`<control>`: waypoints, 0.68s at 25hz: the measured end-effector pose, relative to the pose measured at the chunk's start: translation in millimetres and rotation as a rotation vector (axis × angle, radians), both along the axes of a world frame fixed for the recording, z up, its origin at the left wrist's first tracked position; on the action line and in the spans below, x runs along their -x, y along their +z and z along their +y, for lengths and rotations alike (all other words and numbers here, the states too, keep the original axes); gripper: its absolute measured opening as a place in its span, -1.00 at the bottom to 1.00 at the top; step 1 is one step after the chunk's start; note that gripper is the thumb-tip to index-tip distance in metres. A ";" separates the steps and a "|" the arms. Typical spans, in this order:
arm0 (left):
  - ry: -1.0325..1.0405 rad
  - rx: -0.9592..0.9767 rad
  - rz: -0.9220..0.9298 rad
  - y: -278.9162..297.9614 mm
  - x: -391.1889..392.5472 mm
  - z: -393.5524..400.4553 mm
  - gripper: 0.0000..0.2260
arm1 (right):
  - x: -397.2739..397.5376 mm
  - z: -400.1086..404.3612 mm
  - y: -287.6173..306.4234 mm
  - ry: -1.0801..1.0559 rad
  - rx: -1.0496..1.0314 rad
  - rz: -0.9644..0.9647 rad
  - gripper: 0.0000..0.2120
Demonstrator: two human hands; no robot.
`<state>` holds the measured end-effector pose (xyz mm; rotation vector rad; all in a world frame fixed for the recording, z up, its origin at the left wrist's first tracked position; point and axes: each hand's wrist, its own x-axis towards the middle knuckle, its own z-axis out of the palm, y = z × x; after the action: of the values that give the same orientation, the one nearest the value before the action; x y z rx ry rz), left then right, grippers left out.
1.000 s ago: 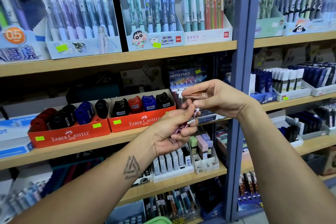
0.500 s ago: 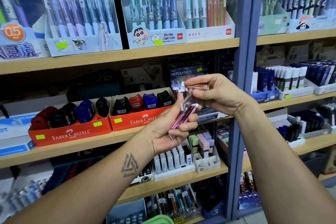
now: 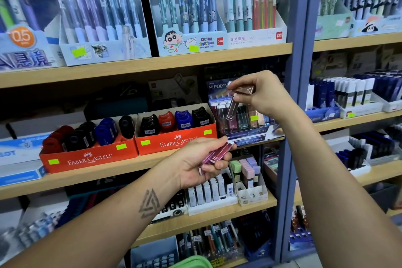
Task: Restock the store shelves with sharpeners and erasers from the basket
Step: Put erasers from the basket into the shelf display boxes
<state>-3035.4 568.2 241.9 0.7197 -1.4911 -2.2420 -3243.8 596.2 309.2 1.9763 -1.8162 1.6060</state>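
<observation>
Compared with a second ago, both hands are drawing apart: the right hand (image 3: 264, 95) is rising toward the Hi-Polymer display (image 3: 239, 115) with a slim eraser stick (image 3: 232, 107), while the left hand (image 3: 195, 162) is dropping away below it. At the right grip, thumb and curled fingers are pinching that stick by its upper end, so it is hanging tilted with its lower end just above the display's slots; a second, copper-coloured case (image 3: 247, 89) is also lying crosswise against the same fingers. At the left grip, fingers are wrapping round a small bundle of pink eraser sticks (image 3: 216, 154), held near their middle. These sticks are looking light, stiff and smooth-sided, probably a little slippery in their plastic sleeves, so taking one near its top and steering the free end into a slot seems the sensible hold; squeezing hard should be unnecessary. Left of the right grip, two red Faber-Castell boxes (image 3: 177, 142) are carrying rows of sharpeners (image 3: 166, 123) on the same shelf (image 3: 104, 171). Far below both grips, a green basket rim (image 3: 191, 263) is just showing at the frame's bottom edge.
</observation>
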 end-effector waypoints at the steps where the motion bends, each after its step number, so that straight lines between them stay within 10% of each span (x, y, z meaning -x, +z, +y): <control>1: -0.001 0.000 0.000 0.1 -0.3 -0.4 -0.75 | -4.1 -1.2 1.0 0.002 0.037 -0.012 -0.71; 13: -0.006 0.048 0.025 1.4 -6.3 -6.5 -0.82 | -21.0 -24.8 -12.0 -0.108 -0.047 0.295 -0.65; 17: 0.063 0.113 0.079 8.6 -5.9 -8.6 -0.81 | -16.7 -13.8 -13.2 0.097 -0.039 -0.093 -0.61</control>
<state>-3029.5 559.5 250.5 0.6276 -1.5218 -2.0964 -3227.1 582.4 295.9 2.0706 -1.8232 1.7300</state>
